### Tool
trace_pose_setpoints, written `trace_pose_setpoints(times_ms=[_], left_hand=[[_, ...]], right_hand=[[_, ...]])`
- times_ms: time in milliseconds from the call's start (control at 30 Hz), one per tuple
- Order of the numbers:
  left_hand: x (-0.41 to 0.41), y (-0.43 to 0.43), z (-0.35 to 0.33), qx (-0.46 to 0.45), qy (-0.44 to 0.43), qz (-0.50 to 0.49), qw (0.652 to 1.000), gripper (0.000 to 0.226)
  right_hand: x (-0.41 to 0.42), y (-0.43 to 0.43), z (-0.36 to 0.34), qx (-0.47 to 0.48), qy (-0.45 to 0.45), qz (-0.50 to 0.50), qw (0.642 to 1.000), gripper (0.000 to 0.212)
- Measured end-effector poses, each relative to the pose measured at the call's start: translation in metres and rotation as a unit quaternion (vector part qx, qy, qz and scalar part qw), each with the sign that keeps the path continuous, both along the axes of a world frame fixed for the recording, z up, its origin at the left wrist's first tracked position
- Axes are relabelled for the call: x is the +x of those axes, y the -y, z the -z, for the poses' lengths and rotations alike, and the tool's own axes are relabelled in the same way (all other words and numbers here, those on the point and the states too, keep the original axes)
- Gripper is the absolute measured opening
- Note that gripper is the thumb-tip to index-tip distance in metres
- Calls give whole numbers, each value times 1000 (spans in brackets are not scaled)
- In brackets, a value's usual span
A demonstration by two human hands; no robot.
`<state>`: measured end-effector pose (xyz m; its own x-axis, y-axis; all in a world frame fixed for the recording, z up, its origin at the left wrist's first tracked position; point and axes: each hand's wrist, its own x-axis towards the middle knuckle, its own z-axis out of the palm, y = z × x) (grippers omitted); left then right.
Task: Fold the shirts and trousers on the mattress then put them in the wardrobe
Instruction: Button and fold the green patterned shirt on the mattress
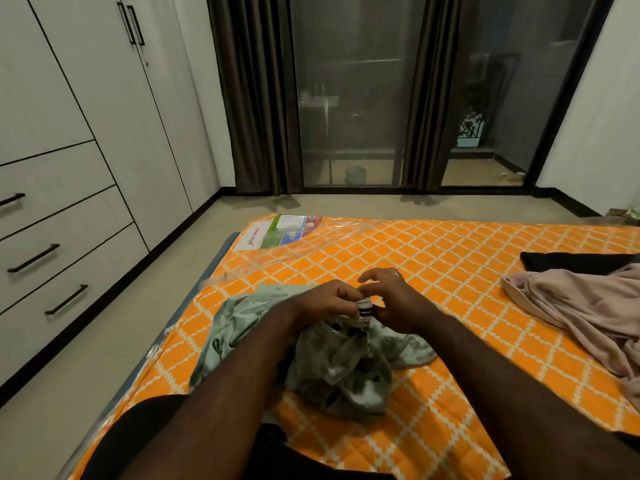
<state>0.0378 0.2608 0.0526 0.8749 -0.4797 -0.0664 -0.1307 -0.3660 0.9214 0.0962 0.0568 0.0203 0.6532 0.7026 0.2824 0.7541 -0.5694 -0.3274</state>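
A crumpled pale green shirt [332, 362] lies in the middle of the orange patterned mattress [433, 258]. My left hand [325, 301] and my right hand [391, 299] meet above it and both pinch the shirt's collar, where a dark neck label shows between the fingers. A pinkish beige garment [588, 313] is heaped at the right edge of the mattress, with a black garment [575, 261] just behind it. The white wardrobe [86, 116] stands along the left wall, doors and drawers closed.
Clear plastic wrapping [294, 251] with a printed label covers the mattress's far left corner. Beige floor runs between mattress and wardrobe. Dark curtains [256, 98] and glass sliding doors [353, 98] fill the far wall. My dark-clothed knee [138, 431] rests at the mattress's near left.
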Motion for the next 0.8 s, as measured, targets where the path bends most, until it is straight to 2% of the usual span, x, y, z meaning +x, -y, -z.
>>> trace_pose_setpoints(times_ms=[67, 133, 267, 400, 467, 533, 600, 700, 800], left_hand=[[-1, -2, -5, 0, -7, 11, 1000, 20], [-1, -5, -8, -11, -7, 3, 1000, 20], [-1, -13, -10, -30, 13, -42, 999, 14], [1, -20, -11, -6, 79, -98, 992, 24], [2, -20, -11, 9, 100, -116, 988, 26], [3, -20, -9, 10, 110, -133, 985, 30], [4, -20, -6, 5, 105, -145, 984, 32], [8, -22, -2, 93, 127, -176, 972, 35], [11, -19, -3, 163, 139, -217, 952, 34]], right_hand=[[0, -3, 1, 12, -19, -25, 999, 29], [0, -8, 1, 73, -42, -38, 996, 23], [-2, -8, -7, 195, -126, 24, 972, 19], [-1, -7, -11, 256, -161, 64, 951, 28], [-3, -9, -13, 320, -222, 92, 916, 29], [-8, -13, -15, 408, -302, 115, 854, 19], [-11, -16, -20, 482, -344, 131, 795, 11], [-10, -13, -24, 561, -356, 153, 731, 7], [-5, -6, -24, 596, -335, 185, 706, 14]])
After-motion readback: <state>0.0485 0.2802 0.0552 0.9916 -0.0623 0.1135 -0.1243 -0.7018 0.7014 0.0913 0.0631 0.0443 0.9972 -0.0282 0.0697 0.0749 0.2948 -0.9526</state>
